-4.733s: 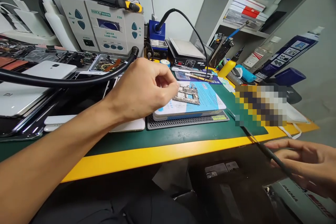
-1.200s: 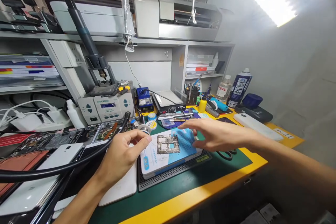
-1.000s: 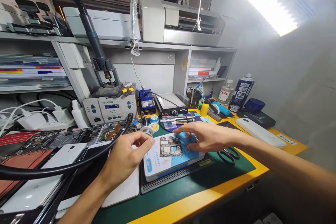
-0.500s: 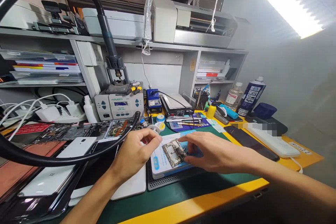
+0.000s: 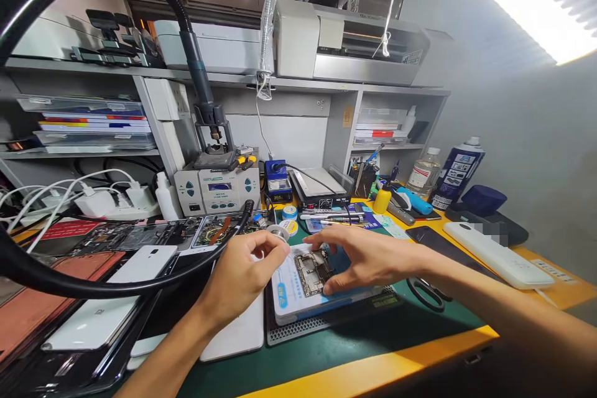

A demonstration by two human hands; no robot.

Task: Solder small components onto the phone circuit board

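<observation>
A phone circuit board (image 5: pixel 308 275) lies on a white and blue box (image 5: pixel 291 310), which sits on a black perforated plate (image 5: pixel 305 331). My left hand (image 5: pixel 252 267) is left of the board, thumb and fingertips pinched together; whatever is between them is too small to make out. A wire spool (image 5: pixel 278 234) shows just behind these fingers. Over the right side of the board, my right hand (image 5: pixel 364 258) has its thumb and fingers spread apart. Its thumb tip is at the board's lower right edge, and the fingers reach past the top edge.
A thick black hose (image 5: pixel 153 286) loops across the left side, above stacked phones (image 5: pixel 93 323). Behind stand a grey hot-air station (image 5: pixel 217 189), a heating plate (image 5: pixel 319 186) and small tubs (image 5: pixel 289 227). Scissors (image 5: pixel 426 295) lie right, near a white power bank (image 5: pixel 499 255).
My right hand has spread wider, its fingers reaching left across the board's top and the thumb shifting slightly. The scissors have come into sight under my right forearm. The view has shifted slightly.
</observation>
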